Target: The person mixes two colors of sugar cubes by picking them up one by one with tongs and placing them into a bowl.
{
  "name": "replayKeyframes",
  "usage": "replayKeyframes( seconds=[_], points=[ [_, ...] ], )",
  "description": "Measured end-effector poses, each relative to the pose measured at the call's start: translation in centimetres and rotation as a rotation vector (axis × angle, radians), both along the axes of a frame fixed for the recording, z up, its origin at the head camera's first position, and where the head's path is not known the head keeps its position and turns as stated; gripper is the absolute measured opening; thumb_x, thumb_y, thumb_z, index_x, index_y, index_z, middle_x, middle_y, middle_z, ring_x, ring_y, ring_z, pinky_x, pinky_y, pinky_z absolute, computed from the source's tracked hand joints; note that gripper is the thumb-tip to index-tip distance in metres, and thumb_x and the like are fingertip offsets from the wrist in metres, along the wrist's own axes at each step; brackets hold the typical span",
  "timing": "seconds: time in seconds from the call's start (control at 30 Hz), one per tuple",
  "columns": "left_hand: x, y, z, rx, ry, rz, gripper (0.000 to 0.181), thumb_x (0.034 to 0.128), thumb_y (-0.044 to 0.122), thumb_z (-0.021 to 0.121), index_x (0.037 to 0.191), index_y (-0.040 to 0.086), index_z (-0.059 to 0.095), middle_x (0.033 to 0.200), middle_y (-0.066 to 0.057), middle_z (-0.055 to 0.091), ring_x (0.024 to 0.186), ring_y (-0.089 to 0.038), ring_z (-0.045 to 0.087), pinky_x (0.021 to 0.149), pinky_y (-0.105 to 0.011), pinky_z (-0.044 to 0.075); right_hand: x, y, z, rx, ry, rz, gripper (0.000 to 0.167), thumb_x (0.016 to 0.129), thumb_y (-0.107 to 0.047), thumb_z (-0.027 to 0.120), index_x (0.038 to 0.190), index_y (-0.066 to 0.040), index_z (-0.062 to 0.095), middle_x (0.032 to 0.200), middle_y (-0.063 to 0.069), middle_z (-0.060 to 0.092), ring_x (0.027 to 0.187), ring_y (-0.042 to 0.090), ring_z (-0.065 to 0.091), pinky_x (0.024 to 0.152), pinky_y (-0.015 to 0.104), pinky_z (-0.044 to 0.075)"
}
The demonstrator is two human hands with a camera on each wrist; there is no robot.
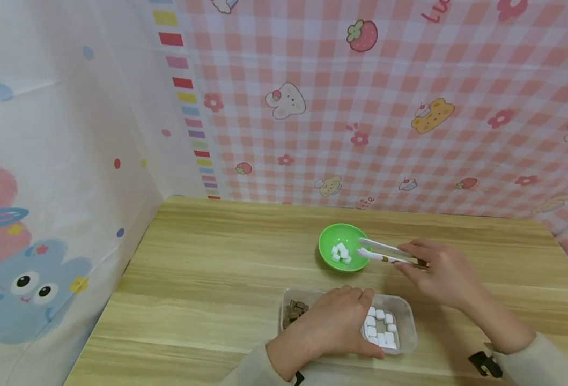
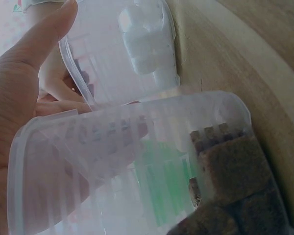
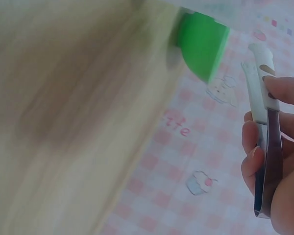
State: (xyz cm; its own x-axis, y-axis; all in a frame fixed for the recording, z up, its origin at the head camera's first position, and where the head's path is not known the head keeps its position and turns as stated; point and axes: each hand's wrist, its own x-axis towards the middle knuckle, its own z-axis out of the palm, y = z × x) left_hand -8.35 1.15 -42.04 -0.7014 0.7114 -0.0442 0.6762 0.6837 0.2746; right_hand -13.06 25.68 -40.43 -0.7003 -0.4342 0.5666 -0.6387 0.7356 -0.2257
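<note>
In the head view my right hand (image 1: 445,271) pinches tongs (image 1: 385,258), their white tips slightly apart at the right rim of a green bowl (image 1: 329,261). Several white cubes (image 1: 341,252) lie in the bowl. My left hand (image 1: 334,321) spans a clear plastic container (image 1: 406,321), thumb at its near edge and fingers over the far side, gripping it. Brown cubes (image 1: 297,308) are at the container's left, white cubes (image 1: 380,327) at its right; the hand hides its middle. The right wrist view shows the tongs (image 3: 265,107) with nothing visible between the tips.
The wooden table (image 1: 192,279) holds the bowl just behind the container. A pink checked cloth (image 1: 288,64) hangs behind the table, and a white printed cloth (image 1: 71,134) hangs along the left side.
</note>
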Motion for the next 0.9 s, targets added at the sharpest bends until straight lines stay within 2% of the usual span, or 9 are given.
replayKeyframes(
  seconds=[0.2,0.33,0.43,0.5,0.73,0.9],
  points=[
    [0.0,0.1,0.0,-0.011,0.003,-0.003,0.097,0.0732,0.073,0.083,0.141,0.008,0.059,0.122,0.002,0.069,0.109,-0.009,0.063,0.098,-0.026,0.051,1.4,1.1,1.5,0.001,0.005,-0.002,0.037,0.069,-0.013,0.090,0.104,-0.006,0.081,0.091,-0.001,0.074,0.066,-0.001,0.055,0.053,0.017,0.043],
    [0.0,0.1,0.0,-0.010,-0.003,0.000,0.098,0.0734,0.073,0.083,0.142,0.008,0.058,0.123,0.002,0.068,0.110,-0.009,0.063,0.099,-0.026,0.051,2.5,1.9,2.5,0.002,0.027,0.029,0.032,0.088,-0.036,0.083,0.104,-0.008,0.081,0.092,-0.003,0.074,0.066,0.000,0.056,0.053,0.016,0.044],
    [0.0,0.1,-0.1,-0.007,-0.010,0.005,0.099,0.0736,0.072,0.083,0.144,0.007,0.058,0.126,0.001,0.068,0.113,-0.010,0.062,0.101,-0.026,0.050,3.2,2.3,3.3,0.022,0.043,0.045,0.046,0.098,-0.055,0.068,0.104,-0.011,0.081,0.092,-0.006,0.074,0.066,-0.001,0.056,0.053,0.016,0.043],
    [0.1,0.0,-0.1,-0.004,-0.008,0.004,0.098,0.0736,0.072,0.083,0.143,0.007,0.058,0.127,0.001,0.068,0.113,-0.010,0.062,0.102,-0.026,0.049,3.7,2.5,3.8,0.039,0.047,0.059,0.053,0.100,-0.061,0.060,0.103,-0.012,0.081,0.092,-0.007,0.074,0.066,-0.001,0.057,0.053,0.016,0.044],
    [0.2,0.0,-0.2,-0.009,0.006,0.007,0.098,0.0737,0.072,0.083,0.143,0.007,0.059,0.128,0.001,0.068,0.114,-0.010,0.062,0.103,-0.025,0.049,5.2,2.8,5.1,0.115,0.030,0.117,0.054,0.101,-0.062,0.056,0.098,-0.014,0.080,0.091,-0.006,0.074,0.065,-0.005,0.054,0.052,0.015,0.043],
    [0.2,0.0,-0.1,-0.011,0.009,0.012,0.100,0.0731,0.072,0.083,0.144,0.007,0.058,0.128,0.001,0.068,0.113,-0.010,0.062,0.100,-0.025,0.050,5.8,2.6,5.2,0.220,0.043,0.133,0.064,0.104,-0.065,0.039,0.094,-0.017,0.080,0.090,-0.009,0.074,0.063,-0.009,0.056,0.051,0.016,0.046]
  ],
)
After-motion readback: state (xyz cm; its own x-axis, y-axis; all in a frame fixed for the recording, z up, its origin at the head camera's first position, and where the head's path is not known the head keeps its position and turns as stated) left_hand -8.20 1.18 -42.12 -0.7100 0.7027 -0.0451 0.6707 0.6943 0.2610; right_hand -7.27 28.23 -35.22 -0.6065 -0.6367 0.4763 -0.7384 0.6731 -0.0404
